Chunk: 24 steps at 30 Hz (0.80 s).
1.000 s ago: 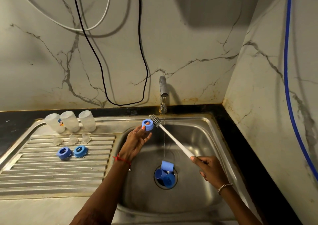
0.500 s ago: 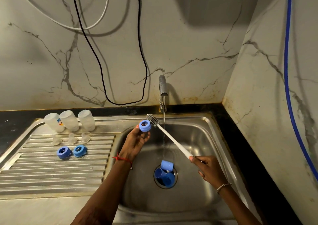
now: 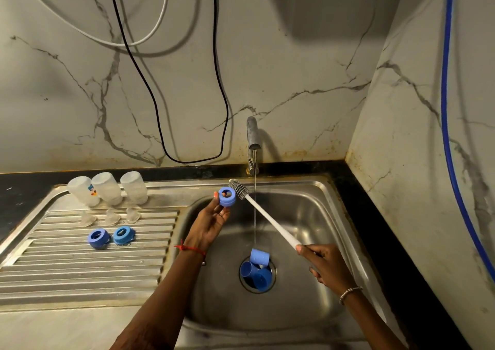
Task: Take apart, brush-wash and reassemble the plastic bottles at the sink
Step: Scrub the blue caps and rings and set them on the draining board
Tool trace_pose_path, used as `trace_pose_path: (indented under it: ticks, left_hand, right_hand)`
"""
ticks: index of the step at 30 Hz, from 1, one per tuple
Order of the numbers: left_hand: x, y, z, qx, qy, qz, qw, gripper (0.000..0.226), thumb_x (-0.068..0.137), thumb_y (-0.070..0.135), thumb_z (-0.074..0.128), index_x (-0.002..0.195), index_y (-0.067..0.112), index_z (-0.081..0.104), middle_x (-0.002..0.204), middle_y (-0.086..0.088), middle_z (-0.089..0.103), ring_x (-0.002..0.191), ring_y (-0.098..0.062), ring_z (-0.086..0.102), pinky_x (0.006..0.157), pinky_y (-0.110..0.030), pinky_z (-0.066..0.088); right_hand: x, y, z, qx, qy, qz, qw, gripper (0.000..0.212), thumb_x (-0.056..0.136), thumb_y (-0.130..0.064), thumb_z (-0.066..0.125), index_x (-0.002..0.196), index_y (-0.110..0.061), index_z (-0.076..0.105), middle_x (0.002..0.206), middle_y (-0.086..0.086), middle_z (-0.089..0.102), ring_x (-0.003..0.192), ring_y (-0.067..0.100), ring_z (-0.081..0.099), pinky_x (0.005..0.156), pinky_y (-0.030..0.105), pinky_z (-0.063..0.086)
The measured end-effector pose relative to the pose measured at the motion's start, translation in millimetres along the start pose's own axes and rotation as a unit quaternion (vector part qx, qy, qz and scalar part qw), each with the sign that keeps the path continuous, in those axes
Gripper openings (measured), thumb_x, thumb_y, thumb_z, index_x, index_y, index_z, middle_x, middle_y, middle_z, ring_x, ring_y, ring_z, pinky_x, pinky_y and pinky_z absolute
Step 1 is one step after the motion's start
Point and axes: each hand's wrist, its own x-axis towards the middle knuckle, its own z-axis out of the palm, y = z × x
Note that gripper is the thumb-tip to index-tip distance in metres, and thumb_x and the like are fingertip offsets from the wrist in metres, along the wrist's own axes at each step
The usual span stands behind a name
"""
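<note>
My left hand (image 3: 211, 222) pinches a blue screw ring (image 3: 227, 196) above the sink's left rim. My right hand (image 3: 325, 265) grips the white handle of a bottle brush (image 3: 263, 215); its grey bristle head touches the ring's right side. Three clear bottles (image 3: 107, 189) stand upside down at the back of the draining board, with three clear teats (image 3: 111, 217) in front of them. Two more blue rings (image 3: 111, 237) lie on the ribbed board. Several blue caps (image 3: 257, 268) sit over the drain.
The tap (image 3: 252, 140) runs a thin stream into the steel sink (image 3: 308, 215). Black and white cables (image 3: 187, 81) hang on the marble wall behind; a blue hose (image 3: 446, 108) runs down the right wall. A black counter (image 3: 388, 242) borders the sink.
My left hand and the ring shifted slightly left and up, and the brush head followed, staying against the ring. The parts on the draining board did not move.
</note>
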Motion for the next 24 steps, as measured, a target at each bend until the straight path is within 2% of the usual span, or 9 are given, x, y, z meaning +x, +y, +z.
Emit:
trace_pose_path:
  ticks: [3,6,10,12,14,18,21,24]
  left_hand:
    - [3.4,3.8,-2.7,0.0,0.011,0.001,1.0,0.019,0.097,0.017,0.047,0.1,0.003,0.06,0.076,-0.009,0.073,0.069,-0.014,0.071,0.057,-0.024,0.058]
    - [6.8,8.6,-7.8,0.003,0.031,0.001,1.0,0.024,0.095,0.023,0.051,0.103,0.002,0.06,0.085,-0.013,0.072,0.089,-0.021,0.066,0.073,-0.03,0.056]
    - [8.7,6.8,-9.6,0.092,0.024,0.019,0.995,0.019,0.095,0.021,0.052,0.102,0.005,0.061,0.098,-0.012,0.065,0.087,-0.019,0.061,0.078,-0.029,0.052]
    - [7.5,3.1,-9.9,0.135,0.02,0.035,0.99,0.017,0.095,0.016,0.051,0.104,0.005,0.061,0.097,-0.011,0.066,0.085,-0.019,0.061,0.081,-0.03,0.048]
    - [5.7,0.3,-10.4,0.187,0.013,0.055,0.981,0.018,0.095,0.012,0.05,0.103,0.005,0.063,0.096,-0.013,0.066,0.086,-0.022,0.061,0.079,-0.03,0.048]
    - [2.5,-0.8,-10.0,0.279,0.019,0.083,0.957,0.029,0.092,0.011,0.053,0.114,-0.006,0.061,0.112,-0.027,0.063,0.104,-0.038,0.059,0.094,-0.043,0.047]
    - [-0.8,2.7,-7.3,0.318,0.027,0.092,0.943,0.026,0.093,0.012,0.054,0.11,-0.005,0.063,0.106,-0.026,0.066,0.101,-0.04,0.062,0.086,-0.04,0.053]
    - [-3.1,2.8,-6.7,0.324,0.04,0.105,0.94,0.023,0.094,0.014,0.054,0.106,0.0,0.066,0.103,-0.024,0.068,0.1,-0.04,0.063,0.087,-0.044,0.052]
  right_hand:
    - [-0.8,-0.3,-3.4,0.001,-0.007,0.009,1.0,0.029,0.087,-0.017,0.064,0.073,0.009,0.065,0.041,-0.002,0.033,0.032,0.011,0.031,0.035,0.015,0.022]
    - [-2.0,0.5,-9.3,-0.001,-0.024,0.012,1.0,0.028,0.086,-0.014,0.064,0.073,0.011,0.065,0.04,-0.002,0.033,0.032,0.011,0.031,0.036,0.015,0.022]
    - [-0.9,3.8,-10.3,-0.028,-0.02,0.006,0.999,0.03,0.087,-0.015,0.064,0.071,0.01,0.064,0.04,-0.004,0.033,0.032,0.01,0.031,0.038,0.017,0.023]
    - [2.0,3.7,-7.7,-0.061,0.001,-0.007,0.998,0.034,0.087,-0.02,0.065,0.068,0.008,0.064,0.039,-0.006,0.033,0.034,0.01,0.031,0.041,0.019,0.025]
    - [4.5,2.9,-6.7,-0.114,0.016,-0.027,0.993,0.037,0.086,-0.029,0.066,0.063,0.0,0.064,0.038,-0.007,0.031,0.038,0.012,0.032,0.046,0.024,0.027]
    - [6.3,-4.9,-10.2,-0.215,0.027,-0.09,0.972,0.046,0.085,-0.037,0.064,0.045,-0.023,0.046,0.04,-0.007,0.03,0.041,0.005,0.029,0.047,0.026,0.025]
    - [6.7,-12.6,-15.4,-0.269,0.026,-0.129,0.954,0.043,0.085,-0.037,0.063,0.046,-0.031,0.044,0.042,-0.007,0.036,0.041,0.008,0.033,0.044,0.019,0.023]
    - [8.6,-13.1,-19.6,-0.298,0.04,-0.156,0.941,0.048,0.085,-0.035,0.065,0.045,-0.027,0.039,0.044,-0.01,0.043,0.044,0.01,0.04,0.044,0.018,0.025]
